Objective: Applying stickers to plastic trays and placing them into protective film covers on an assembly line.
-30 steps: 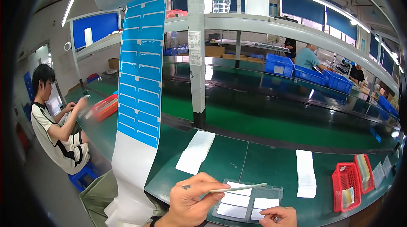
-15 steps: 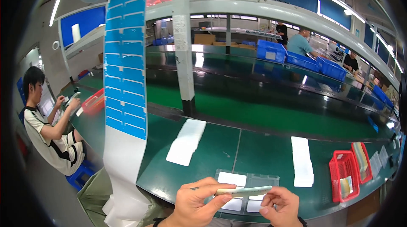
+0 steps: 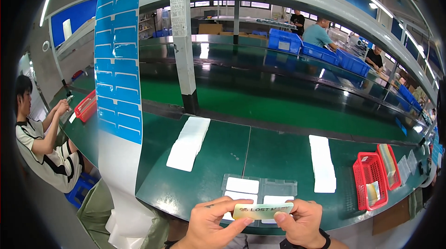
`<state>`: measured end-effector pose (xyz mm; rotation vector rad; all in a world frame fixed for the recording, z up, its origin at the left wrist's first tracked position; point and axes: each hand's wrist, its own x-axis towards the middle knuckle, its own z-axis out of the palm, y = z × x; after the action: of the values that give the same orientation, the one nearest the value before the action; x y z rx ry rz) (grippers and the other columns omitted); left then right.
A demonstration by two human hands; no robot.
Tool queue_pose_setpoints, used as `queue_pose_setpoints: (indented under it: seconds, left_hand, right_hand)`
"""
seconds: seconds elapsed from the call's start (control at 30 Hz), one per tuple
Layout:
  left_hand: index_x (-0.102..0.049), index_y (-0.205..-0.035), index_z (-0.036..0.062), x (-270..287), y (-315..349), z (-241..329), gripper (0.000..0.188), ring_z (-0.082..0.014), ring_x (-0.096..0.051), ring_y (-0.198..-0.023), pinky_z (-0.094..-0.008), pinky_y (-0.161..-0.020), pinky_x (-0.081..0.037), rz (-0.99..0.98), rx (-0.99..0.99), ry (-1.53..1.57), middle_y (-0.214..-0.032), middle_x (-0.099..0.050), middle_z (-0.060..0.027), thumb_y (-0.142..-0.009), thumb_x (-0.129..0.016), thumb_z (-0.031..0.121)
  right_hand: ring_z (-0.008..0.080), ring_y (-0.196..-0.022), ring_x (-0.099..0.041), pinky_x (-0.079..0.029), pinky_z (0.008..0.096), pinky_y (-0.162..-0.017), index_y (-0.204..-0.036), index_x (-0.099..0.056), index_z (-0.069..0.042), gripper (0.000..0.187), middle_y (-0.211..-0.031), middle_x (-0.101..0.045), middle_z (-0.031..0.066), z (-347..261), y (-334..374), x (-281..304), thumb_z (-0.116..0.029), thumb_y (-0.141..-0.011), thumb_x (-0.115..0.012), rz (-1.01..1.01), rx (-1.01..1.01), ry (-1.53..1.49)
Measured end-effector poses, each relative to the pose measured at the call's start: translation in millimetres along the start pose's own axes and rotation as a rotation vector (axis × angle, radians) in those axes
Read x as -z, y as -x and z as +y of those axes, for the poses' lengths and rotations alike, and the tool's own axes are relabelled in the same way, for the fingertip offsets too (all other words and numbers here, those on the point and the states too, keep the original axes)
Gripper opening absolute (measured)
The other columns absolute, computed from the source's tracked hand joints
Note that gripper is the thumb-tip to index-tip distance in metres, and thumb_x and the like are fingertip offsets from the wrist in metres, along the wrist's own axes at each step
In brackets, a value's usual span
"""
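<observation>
Over the front of the green table I hold a slim, round-edged bar [image 3: 264,211], pale green shading to yellow, with dark lettering on its side. My left hand [image 3: 211,225] pinches its left end between thumb and fingers. At the right end, my right hand [image 3: 303,223] grips it with the thumb on the lettered side. Beneath both hands lies a clear grey plastic tray [image 3: 280,187] with several white rectangular pieces in it, such as the white piece [image 3: 242,185] at its upper left. My hands and the bar partly cover the tray.
A fanned white stack [image 3: 188,144] lies to the left, another white stack [image 3: 322,163] to the right. Red baskets [image 3: 370,178] holding flat pieces stand farther right. A strip of blue labels [image 3: 117,58] hangs at the left. A post [image 3: 182,39] rises behind; a co-worker [image 3: 44,146] sits far left.
The bar has turned so its lettered side now faces me, and my right hand has closed firmly on its right end. The whole scene has shifted left and up in view.
</observation>
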<state>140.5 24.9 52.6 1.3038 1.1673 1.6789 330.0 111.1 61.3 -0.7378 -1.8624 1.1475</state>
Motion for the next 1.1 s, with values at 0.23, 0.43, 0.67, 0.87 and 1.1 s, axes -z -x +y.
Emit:
queue_pose_setpoints:
  seconds: [0.23,0.43,0.67,0.87,1.1]
  left_hand:
    - [-0.065,-0.113,-0.0131,1,0,-1,0.031,-0.0166,-0.066,-0.090,-0.0289,-0.082,-0.051,0.001,0.024,0.018,-0.093,-0.067,-0.0140,-0.082,-0.070,-0.010]
    - [-0.064,-0.113,-0.0133,4,2,-6,0.032,-0.0176,-0.066,-0.093,-0.0295,-0.085,-0.051,-0.012,0.016,0.035,-0.097,-0.068,-0.0151,-0.081,-0.069,-0.011]
    - [-0.064,-0.115,-0.0132,5,3,-7,0.034,-0.0182,-0.066,-0.095,-0.0302,-0.086,-0.051,-0.012,0.046,0.056,-0.100,-0.068,-0.0163,-0.081,-0.069,-0.011]
    - [-0.063,-0.115,-0.0130,4,3,-8,0.035,-0.0180,-0.065,-0.095,-0.0301,-0.086,-0.051,-0.013,0.041,0.074,-0.099,-0.067,-0.0154,-0.081,-0.069,-0.011]
    - [-0.063,-0.116,-0.0131,5,1,-14,0.034,-0.0184,-0.065,-0.096,-0.0306,-0.087,-0.051,-0.029,0.042,0.086,-0.099,-0.067,-0.0159,-0.082,-0.069,-0.011]
  right_hand:
    - [0.0030,-0.058,-0.052,-0.040,0.0207,-0.052,-0.077,-0.065,-0.002,0.017,-0.064,-0.061,-0.0027,8,2,-4,-0.012,-0.090,-0.071,-0.017,-0.055,-0.063]
    - [0.0025,-0.057,-0.049,-0.039,0.0210,-0.051,-0.075,-0.063,-0.002,0.018,-0.063,-0.059,-0.0029,6,3,-7,-0.011,-0.090,-0.070,0.014,-0.086,-0.112]
    - [0.0076,-0.050,-0.053,-0.041,0.0224,-0.044,-0.073,-0.059,0.003,0.028,-0.063,-0.063,0.0082,18,5,-5,-0.015,-0.091,-0.070,-0.019,-0.112,-0.283]
    - [0.0076,-0.050,-0.053,-0.041,0.0223,-0.044,-0.072,-0.059,0.002,0.026,-0.062,-0.063,0.0079,16,3,-4,-0.012,-0.091,-0.069,-0.043,-0.095,-0.216]
    - [0.0074,-0.049,-0.053,-0.041,0.0222,-0.045,-0.071,-0.059,0.002,0.026,-0.061,-0.063,0.0079,18,0,-3,-0.011,-0.090,-0.069,-0.070,-0.112,-0.183]
